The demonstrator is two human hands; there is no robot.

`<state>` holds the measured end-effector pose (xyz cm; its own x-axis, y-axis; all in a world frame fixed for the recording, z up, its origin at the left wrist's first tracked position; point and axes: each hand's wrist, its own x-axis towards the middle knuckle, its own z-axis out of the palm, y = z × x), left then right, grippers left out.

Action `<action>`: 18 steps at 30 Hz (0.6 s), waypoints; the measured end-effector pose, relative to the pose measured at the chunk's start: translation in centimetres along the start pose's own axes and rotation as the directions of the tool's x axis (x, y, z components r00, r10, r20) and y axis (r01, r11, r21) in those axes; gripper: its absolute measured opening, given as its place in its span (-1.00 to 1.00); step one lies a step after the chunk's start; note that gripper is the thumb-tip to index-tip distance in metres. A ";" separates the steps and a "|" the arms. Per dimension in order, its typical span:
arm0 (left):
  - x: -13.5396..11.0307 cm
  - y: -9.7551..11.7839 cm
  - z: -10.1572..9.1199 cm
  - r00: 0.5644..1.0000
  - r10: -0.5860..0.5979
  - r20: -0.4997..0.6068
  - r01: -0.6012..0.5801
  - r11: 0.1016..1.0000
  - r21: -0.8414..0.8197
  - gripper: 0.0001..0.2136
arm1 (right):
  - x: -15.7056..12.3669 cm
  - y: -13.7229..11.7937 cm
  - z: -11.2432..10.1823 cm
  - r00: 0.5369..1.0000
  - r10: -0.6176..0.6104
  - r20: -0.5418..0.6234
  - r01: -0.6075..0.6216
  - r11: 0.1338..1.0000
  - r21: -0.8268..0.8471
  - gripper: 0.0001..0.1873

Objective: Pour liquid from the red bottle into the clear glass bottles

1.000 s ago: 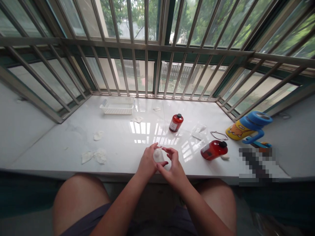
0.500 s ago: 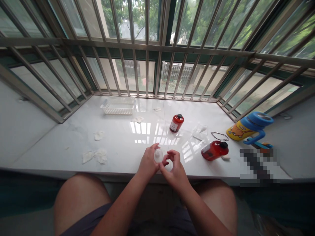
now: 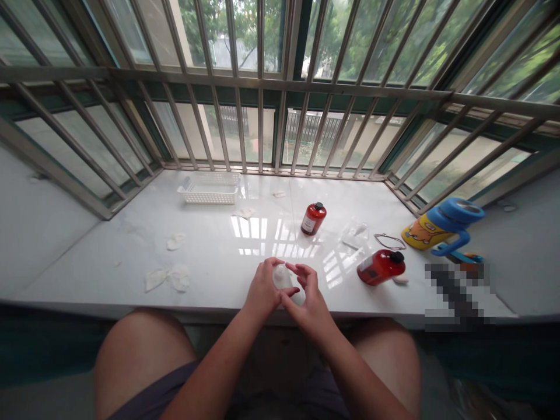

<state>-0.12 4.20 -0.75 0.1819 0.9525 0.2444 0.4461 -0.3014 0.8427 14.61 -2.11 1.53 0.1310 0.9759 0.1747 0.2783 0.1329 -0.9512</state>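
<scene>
Near the front edge of the white counter, my left hand (image 3: 264, 287) is closed around a small clear, whitish rounded container (image 3: 282, 276); its exact kind is too blurred to tell. From the other side, my right hand (image 3: 308, 294) curls its thumb and fingers against the same container. A pale, translucent patch (image 3: 299, 296) shows between the right thumb and fingers, and I cannot tell whether it is part of the container. Beyond my hands stands a red bottle with a black cap (image 3: 313, 219). To the right, a larger red bottle (image 3: 380, 268) appears tilted.
A white perforated basket (image 3: 210, 197) stands at the back left. Crumpled tissues (image 3: 168, 279) lie on the left. On the right are a clear plastic wrapper (image 3: 356, 236), a thin cord loop (image 3: 390, 241) and a blue and yellow flask (image 3: 441, 224). Metal bars (image 3: 280, 87) line the window.
My right fingers have moved up and left onto the container, narrowing the gap between my hands. The left hand keeps its hold, and the bottles have stayed in place.
</scene>
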 end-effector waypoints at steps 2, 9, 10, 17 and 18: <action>-0.1 0.1 0.0 1.000 -0.019 -0.004 0.019 1.000 -0.006 -0.38 | 0.0 0.0 0.0 0.999 0.022 0.027 -0.022 1.000 0.013 -0.31; 0.0 0.4 -0.2 1.000 0.003 0.012 -0.003 1.000 0.018 -0.41 | 0.1 -0.1 -0.5 1.000 0.011 0.024 -0.011 1.000 0.010 -0.32; 0.0 0.4 -0.2 1.000 -0.001 0.010 0.001 1.000 0.019 -0.42 | 0.1 -0.1 -0.5 0.999 0.018 0.035 -0.018 1.000 0.006 -0.36; 0.0 0.3 -0.1 1.000 -0.008 0.016 0.007 0.999 0.037 -0.36 | -0.5 -0.7 -1.5 0.998 -0.059 0.018 0.061 0.988 -0.140 -0.59; -0.1 0.3 -0.1 1.000 -0.010 0.017 0.009 0.999 0.043 -0.35 | -0.6 -1.0 -2.1 0.995 -0.103 0.013 0.103 0.974 -0.202 -0.61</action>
<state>-0.10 4.06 -0.42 0.1929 0.9544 0.2278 0.4853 -0.2946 0.8232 16.21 -3.17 2.92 0.0891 0.9593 0.2681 0.4771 0.1952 -0.8569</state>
